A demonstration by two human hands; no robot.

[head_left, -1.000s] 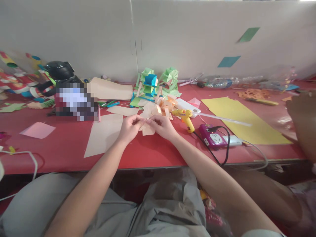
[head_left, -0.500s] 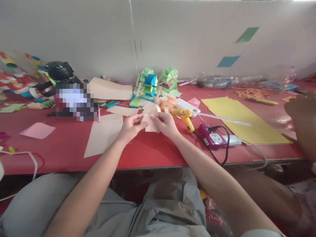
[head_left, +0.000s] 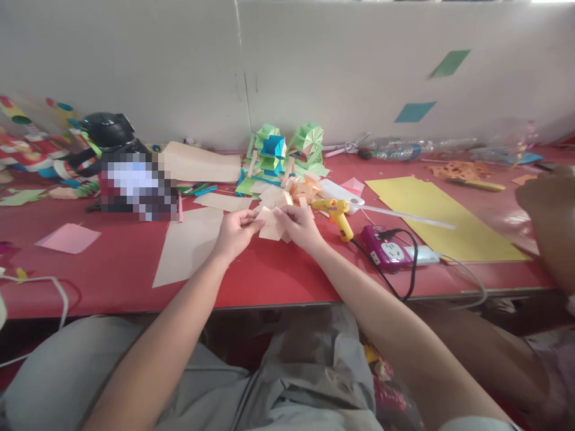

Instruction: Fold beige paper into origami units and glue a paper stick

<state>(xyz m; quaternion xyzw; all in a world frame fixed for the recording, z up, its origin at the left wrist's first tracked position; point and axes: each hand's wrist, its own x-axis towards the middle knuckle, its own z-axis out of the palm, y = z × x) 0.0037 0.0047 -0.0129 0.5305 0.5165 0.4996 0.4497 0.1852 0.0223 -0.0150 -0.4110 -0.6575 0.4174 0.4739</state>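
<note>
Between my two hands is a small piece of cream paper (head_left: 268,225), pinched from both sides just above the red table. My left hand (head_left: 237,232) grips its left edge with thumb and fingers closed. On the other edge, my right hand (head_left: 302,225) pinches with the thumb on top. More cream scraps and curled orange paper strips (head_left: 306,188) lie right behind the fingers. Just right of my right hand rests a yellow glue gun (head_left: 336,214) with a clear glue stick (head_left: 404,216) in its back. Exact folds in the held paper are too small to tell.
Green and blue folded paper models (head_left: 275,149) stand at the back. A purple power socket (head_left: 387,246) with cables sits right, by yellow sheets (head_left: 444,221). Cream sheets (head_left: 188,242) and a pink square (head_left: 68,237) lie left. Another person's arm (head_left: 550,221) is far right.
My left hand has shifted slightly left, and more of the cream paper's face shows between the hands. Both hands still hold it.
</note>
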